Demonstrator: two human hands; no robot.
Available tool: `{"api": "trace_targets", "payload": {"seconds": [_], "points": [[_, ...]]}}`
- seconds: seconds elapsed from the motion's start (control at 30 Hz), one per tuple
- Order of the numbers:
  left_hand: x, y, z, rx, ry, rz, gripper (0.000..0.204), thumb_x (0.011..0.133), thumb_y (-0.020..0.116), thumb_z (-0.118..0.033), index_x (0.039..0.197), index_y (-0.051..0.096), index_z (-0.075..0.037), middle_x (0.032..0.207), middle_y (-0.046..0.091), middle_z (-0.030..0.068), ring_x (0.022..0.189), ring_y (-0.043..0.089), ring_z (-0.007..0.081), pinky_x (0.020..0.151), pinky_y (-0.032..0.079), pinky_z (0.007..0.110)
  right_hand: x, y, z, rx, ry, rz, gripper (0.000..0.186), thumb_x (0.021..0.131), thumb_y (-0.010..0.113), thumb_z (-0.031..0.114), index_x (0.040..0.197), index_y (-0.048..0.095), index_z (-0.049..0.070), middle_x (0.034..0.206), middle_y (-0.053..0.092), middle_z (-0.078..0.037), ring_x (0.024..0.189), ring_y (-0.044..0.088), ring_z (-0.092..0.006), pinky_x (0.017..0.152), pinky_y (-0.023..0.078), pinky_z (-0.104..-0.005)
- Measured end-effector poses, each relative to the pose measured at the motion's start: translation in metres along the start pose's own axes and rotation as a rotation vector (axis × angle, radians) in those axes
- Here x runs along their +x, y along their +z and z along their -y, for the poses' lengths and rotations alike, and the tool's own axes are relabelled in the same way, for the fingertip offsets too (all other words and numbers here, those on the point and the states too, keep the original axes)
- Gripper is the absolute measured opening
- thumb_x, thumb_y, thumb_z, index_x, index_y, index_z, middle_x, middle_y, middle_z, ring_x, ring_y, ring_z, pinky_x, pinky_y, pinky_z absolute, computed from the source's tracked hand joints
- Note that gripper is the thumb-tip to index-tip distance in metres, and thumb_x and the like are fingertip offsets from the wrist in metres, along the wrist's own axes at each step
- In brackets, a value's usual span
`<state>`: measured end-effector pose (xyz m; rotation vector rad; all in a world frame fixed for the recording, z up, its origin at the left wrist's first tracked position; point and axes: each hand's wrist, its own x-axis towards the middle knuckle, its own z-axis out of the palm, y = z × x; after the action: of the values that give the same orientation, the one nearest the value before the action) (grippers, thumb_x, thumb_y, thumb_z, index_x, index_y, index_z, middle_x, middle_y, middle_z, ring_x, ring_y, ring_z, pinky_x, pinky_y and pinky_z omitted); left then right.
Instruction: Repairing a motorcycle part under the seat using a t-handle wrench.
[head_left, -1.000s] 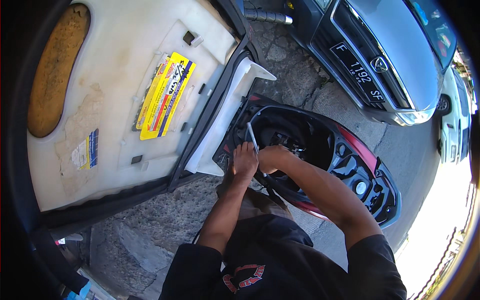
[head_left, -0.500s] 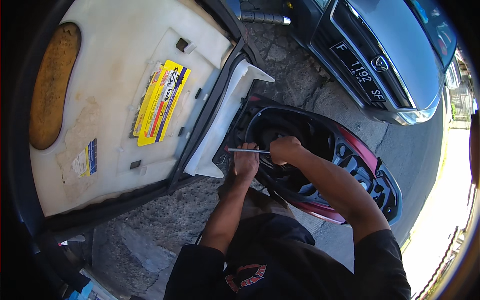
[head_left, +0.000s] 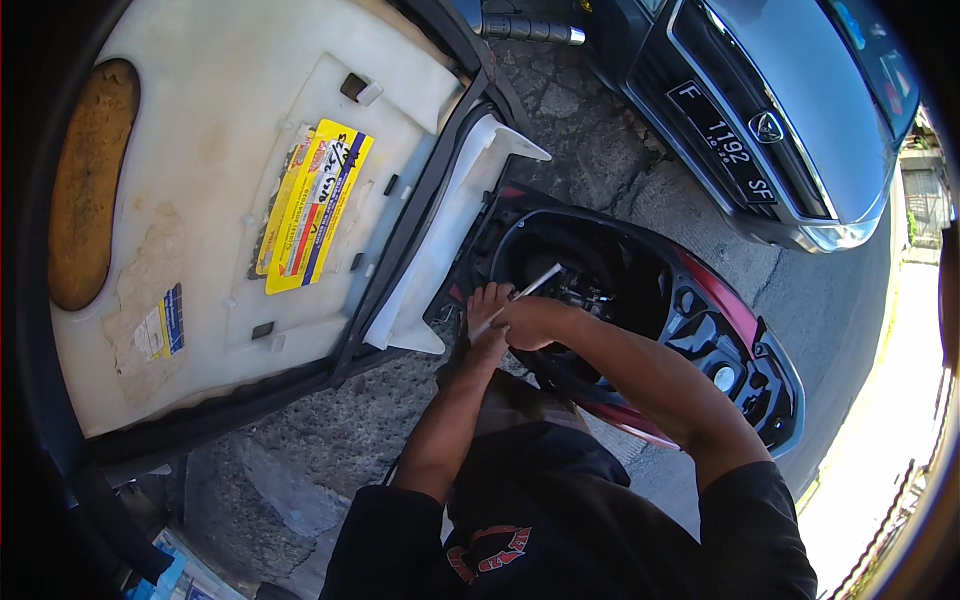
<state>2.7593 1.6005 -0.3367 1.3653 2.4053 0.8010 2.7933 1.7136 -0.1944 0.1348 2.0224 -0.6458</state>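
Observation:
The seat of a red and black scooter (head_left: 742,322) is out of the way, so its dark under-seat well (head_left: 625,250) shows with metal parts inside. At the well's near-left rim, my right hand (head_left: 540,322) is closed on a silver bar-handled wrench (head_left: 535,283). The slanting bar sticks out up and to the right over the rim, and its lower end crosses my left hand. Right beside it, my left hand (head_left: 487,303) lies at the rim with its fingers curled under the bar. What those fingers hold, and the wrench's working end, are hidden.
A large off-white panel (head_left: 215,215) with a black edge and yellow stickers fills the left side. A white plastic piece (head_left: 440,240) borders it near the scooter. A grey-blue car (head_left: 800,110) stands at upper right. A black handlebar grip (head_left: 525,31) juts in at the top.
The silver bar has swung from nearly level to a steep slant, its right end now farther up. My right hand has moved left and down toward my left hand, which stays at the rim.

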Motion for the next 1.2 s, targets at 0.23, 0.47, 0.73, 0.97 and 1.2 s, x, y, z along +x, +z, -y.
{"api": "trace_targets", "payload": {"seconds": [0.23,0.47,0.73,0.97,1.2], "points": [[-0.003,0.002,-0.001,-0.002,-0.003,-0.042,0.027,0.083,0.065,-0.020,0.107,0.060,-0.011,0.102,0.056,0.0099,0.097,0.055,0.0315,0.083,0.045,0.045,-0.019,-0.019,-0.004,0.034,0.361,-0.245,0.028,0.078,0.060,0.014,0.099,0.071,0.000,0.106,0.069,-0.024,0.100,0.069,-0.0366,0.089,0.053,-0.0466],[-0.001,0.003,0.004,0.055,0.052,-0.036,0.032,0.077,0.067,-0.018,0.106,0.059,-0.010,0.093,0.056,0.0102,0.092,0.057,0.0319,0.080,0.045,0.045,-0.010,-0.007,0.010,0.221,0.142,-0.329,0.024,0.081,0.059,0.015,0.096,0.071,0.000,0.099,0.070,-0.020,0.096,0.068,-0.0389,0.086,0.052,-0.0512],[-0.003,0.002,0.006,0.067,0.055,-0.036,0.023,0.077,0.065,-0.019,0.096,0.059,-0.008,0.092,0.056,0.0097,0.091,0.056,0.0318,0.079,0.045,0.045,0.001,0.018,-0.004,-0.477,-0.138,-0.998,0.022,0.079,0.066,0.025,0.089,0.064,0.006,0.079,0.065,-0.012,0.078,0.067,-0.0331,0.083,0.053,-0.0435],[0.001,0.000,0.006,0.142,0.144,-0.022,0.015,0.079,0.064,-0.021,0.086,0.058,-0.010,0.085,0.054,0.0077,0.083,0.053,0.0273,0.079,0.044,0.043,0.022,0.025,0.006,0.241,0.363,-0.748,0.039,0.085,0.067,0.043,0.090,0.063,0.005,0.086,0.070,-0.020,0.084,0.070,-0.0391,0.078,0.055,-0.0474],[0.003,0.004,0.006,0.110,0.175,-0.114,0.015,0.078,0.066,-0.021,0.086,0.058,-0.011,0.083,0.054,0.0075,0.080,0.054,0.0270,0.074,0.044,0.043,0.024,0.037,-0.017,0.315,0.243,-0.724,0.048,0.082,0.071,0.046,0.108,0.059,0.007,0.088,0.071,-0.019,0.089,0.068,-0.0422,0.082,0.054,-0.0486]]}}
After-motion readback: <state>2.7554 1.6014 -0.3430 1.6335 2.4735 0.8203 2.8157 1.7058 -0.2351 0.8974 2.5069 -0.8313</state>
